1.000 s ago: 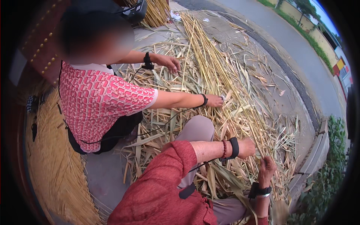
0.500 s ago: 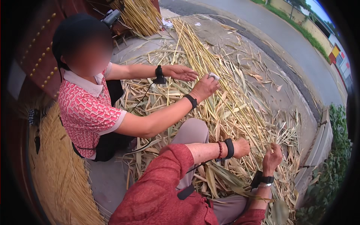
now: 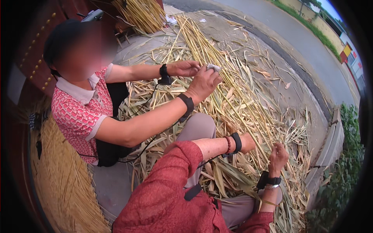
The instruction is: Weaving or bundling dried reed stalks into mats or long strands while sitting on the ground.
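Note:
My left hand (image 3: 247,143), with a bead bracelet and a black strap at its wrist, is closed at the near side of the dry stalks. A thin yellow-green stalk (image 3: 250,130) runs along its fingers. To the right, my right hand (image 3: 278,156) is raised with its fingers curled together; whatever is in them is too small to make out. Long stalks (image 3: 202,44) lie in a bundle stretching away from my hands. Loose dry leaves (image 3: 229,176) lie below and around both hands.
At my left a person in a pink patterned shirt (image 3: 77,120) reaches over the stalks, one hand (image 3: 204,83) closed on a whitish cloth (image 3: 213,67). A standing stalk bundle (image 3: 143,17) is behind. A low concrete edge (image 3: 328,143) and green plants (image 3: 345,155) border the right.
My hands have shifted slightly up and left in the view; a stalk now shows beside my left fingers. The other person's hands have drawn closer together around the cloth.

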`<state>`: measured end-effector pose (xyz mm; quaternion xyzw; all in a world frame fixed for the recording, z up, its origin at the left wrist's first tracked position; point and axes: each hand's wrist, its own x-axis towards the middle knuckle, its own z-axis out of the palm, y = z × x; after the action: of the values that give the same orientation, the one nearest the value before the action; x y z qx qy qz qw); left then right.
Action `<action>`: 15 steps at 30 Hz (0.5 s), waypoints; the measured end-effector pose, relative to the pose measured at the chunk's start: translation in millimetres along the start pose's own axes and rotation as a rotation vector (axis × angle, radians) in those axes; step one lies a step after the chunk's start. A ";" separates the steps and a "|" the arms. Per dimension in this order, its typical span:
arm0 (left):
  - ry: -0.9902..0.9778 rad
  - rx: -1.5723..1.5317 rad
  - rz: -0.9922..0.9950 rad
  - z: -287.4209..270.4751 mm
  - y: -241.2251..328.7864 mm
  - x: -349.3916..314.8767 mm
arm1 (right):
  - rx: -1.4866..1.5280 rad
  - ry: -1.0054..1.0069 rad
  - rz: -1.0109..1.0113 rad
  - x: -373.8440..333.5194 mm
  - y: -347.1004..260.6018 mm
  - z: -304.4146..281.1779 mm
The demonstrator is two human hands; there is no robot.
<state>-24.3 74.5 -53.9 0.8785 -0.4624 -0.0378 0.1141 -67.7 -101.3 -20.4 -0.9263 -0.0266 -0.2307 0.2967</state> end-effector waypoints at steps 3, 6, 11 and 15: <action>-0.055 0.016 -0.029 2.4 -0.7 0.5 | -0.007 -0.017 -0.007 -2.3 -3.8 -0.2; -0.071 -0.007 -0.036 14.7 -5.0 3.5 | -0.018 -0.033 -0.021 -3.3 -5.2 -0.8; -0.085 -0.019 -0.066 23.2 -6.7 6.9 | 0.006 -0.080 -0.001 -5.1 -10.3 -1.5; -0.115 -0.009 -0.081 25.1 -7.6 8.0 | 0.013 -0.079 -0.082 -5.6 -7.3 3.0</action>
<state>-18.0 67.8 -79.8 0.8924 -0.4319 -0.0948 0.0899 -72.8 -93.1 -21.1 -0.9308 -0.0775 -0.2058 0.2918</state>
